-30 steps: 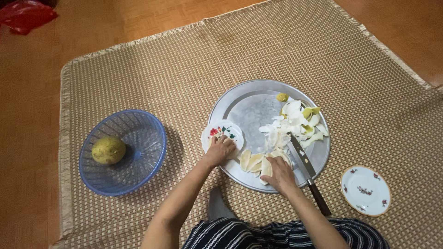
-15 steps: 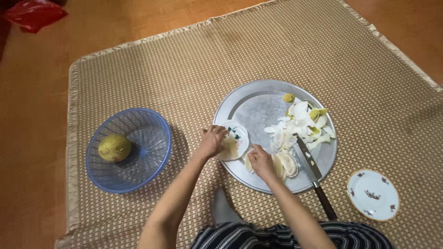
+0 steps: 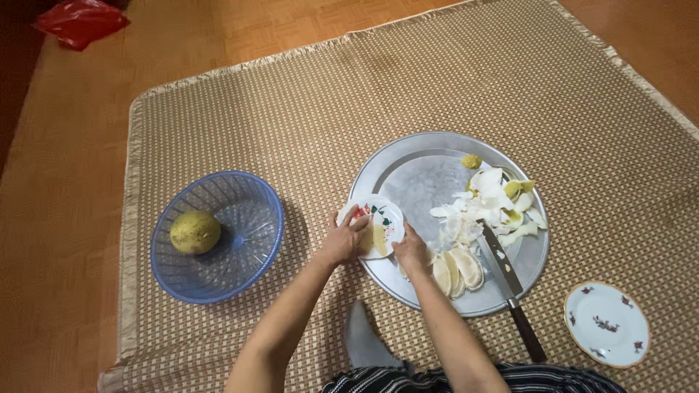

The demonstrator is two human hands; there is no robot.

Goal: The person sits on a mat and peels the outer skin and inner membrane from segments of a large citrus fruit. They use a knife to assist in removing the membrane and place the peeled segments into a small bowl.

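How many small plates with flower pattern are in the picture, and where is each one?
2. One small flowered plate lies at the round metal tray's left rim, held by the left hand. The other plate lies on the woven mat, lower right, beside the knife.

Under my left hand (image 3: 342,244) the small floral saucer (image 3: 380,222) looks like glazed ceramic, smooth and glossy. The round tray (image 3: 419,182) beneath it is dull grey metal with a brushed, faintly scuffed sheen. On it the peeled fruit segments (image 3: 455,271) by my right hand (image 3: 411,252) look moist and pale, the peel scraps (image 3: 495,200) spongy and matt. The knife (image 3: 506,280) has a shiny steel blade and a dark matt handle. To the left, the blue basket (image 3: 218,236) is perforated plastic holding a rough-skinned pomelo (image 3: 195,231). Everything sits on a coarse woven mat (image 3: 291,109) over polished wood flooring (image 3: 73,145).
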